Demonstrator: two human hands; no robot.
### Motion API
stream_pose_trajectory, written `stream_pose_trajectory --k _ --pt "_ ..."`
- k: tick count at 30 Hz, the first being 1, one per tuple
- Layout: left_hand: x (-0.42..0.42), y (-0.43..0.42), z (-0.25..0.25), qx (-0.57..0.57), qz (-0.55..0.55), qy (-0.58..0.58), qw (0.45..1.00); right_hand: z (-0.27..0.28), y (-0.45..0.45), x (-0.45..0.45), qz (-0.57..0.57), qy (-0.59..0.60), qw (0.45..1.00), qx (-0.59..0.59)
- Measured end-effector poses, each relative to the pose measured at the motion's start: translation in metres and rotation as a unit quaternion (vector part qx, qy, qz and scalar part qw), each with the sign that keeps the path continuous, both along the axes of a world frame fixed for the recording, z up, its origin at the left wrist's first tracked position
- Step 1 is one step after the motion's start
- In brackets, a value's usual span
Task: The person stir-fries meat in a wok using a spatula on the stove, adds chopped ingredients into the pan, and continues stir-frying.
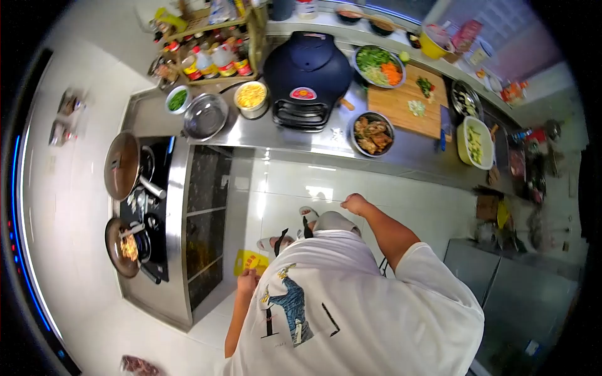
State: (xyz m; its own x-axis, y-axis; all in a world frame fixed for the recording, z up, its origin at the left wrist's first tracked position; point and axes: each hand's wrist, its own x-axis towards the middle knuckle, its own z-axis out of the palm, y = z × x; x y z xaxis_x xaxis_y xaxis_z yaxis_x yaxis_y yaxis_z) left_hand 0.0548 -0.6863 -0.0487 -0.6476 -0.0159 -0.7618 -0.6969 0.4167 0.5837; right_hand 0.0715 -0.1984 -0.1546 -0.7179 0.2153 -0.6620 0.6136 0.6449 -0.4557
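My left hand [249,280] hangs low at my side, fingers curled. A flat yellow thing with red marks [246,261] shows right at its fingertips; I cannot tell whether the hand grips it or it lies on the floor behind. My right hand [355,203] is held out in front, closed, with nothing visible in it. Beyond it on the steel counter [282,141] stands a bowl of browned meat pieces [374,133]. A black electric griddle [307,78], lid down, sits left of that bowl.
A wooden cutting board [392,103] with chopped bits and a knife [444,125] lies right of a bowl of cut vegetables [379,66]. Pans [123,164] occupy the stove at left, one with food [128,247]. A bottle rack [210,53] stands behind. A fridge [520,294] is at right.
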Motion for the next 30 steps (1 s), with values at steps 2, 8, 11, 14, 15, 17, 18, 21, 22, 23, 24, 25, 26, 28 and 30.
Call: stream_pose_trajectory --k 2,8,11,14,15,17,18,21,22,23,24,25,26,28,30 --pt "-0.004 0.013 0.019 -0.086 0.01 -0.042 0.995 0.003 0.0 -0.005 -0.001 -0.012 0.999 -0.032" --pt "0.026 -0.021 -0.038 -0.019 0.098 -0.044 0.994 0.001 0.001 -0.019 0.057 -0.08 0.992 -0.081" --pt "0.023 -0.008 -0.014 -0.093 0.126 -0.04 0.987 0.004 -0.009 -0.04 0.041 -0.179 0.978 -0.097" --pt "0.043 -0.022 -0.023 -0.02 0.254 0.009 0.967 0.036 -0.042 -0.074 0.061 -0.193 0.969 -0.138" --pt "0.048 -0.027 -0.023 -0.001 0.28 0.009 0.96 0.039 -0.054 -0.087 0.093 -0.194 0.966 -0.145" --pt "0.053 -0.042 -0.015 0.077 0.391 0.008 0.917 0.045 -0.096 -0.124 0.216 -0.143 0.956 -0.137" --pt "0.052 -0.051 -0.011 0.082 0.409 0.013 0.909 0.052 -0.123 -0.145 0.264 -0.115 0.948 -0.133" --pt "0.036 -0.087 0.004 0.13 0.509 0.057 0.849 0.094 -0.233 -0.213 0.38 -0.038 0.911 -0.155" --pt "0.025 -0.104 0.006 0.147 0.527 0.086 0.832 0.109 -0.275 -0.237 0.426 -0.001 0.89 -0.163" --pt "0.014 -0.122 0.009 0.163 0.543 0.114 0.816 0.113 -0.314 -0.259 0.439 0.053 0.876 -0.193" --pt "0.0 -0.139 0.015 0.167 0.551 0.119 0.809 0.125 -0.353 -0.279 0.433 0.107 0.87 -0.21" --pt "-0.016 -0.157 0.022 0.172 0.56 0.129 0.8 0.137 -0.392 -0.3 0.425 0.161 0.861 -0.228" --pt "-0.033 -0.173 0.03 0.178 0.568 0.14 0.791 0.141 -0.429 -0.321 0.424 0.267 0.843 -0.196" --pt "-0.067 -0.201 0.05 0.176 0.568 0.164 0.787 0.169 -0.495 -0.347 0.417 0.38 0.817 -0.119" --pt "-0.097 -0.222 0.062 0.219 0.57 0.174 0.772 0.203 -0.548 -0.365 0.413 0.388 0.823 -0.042"
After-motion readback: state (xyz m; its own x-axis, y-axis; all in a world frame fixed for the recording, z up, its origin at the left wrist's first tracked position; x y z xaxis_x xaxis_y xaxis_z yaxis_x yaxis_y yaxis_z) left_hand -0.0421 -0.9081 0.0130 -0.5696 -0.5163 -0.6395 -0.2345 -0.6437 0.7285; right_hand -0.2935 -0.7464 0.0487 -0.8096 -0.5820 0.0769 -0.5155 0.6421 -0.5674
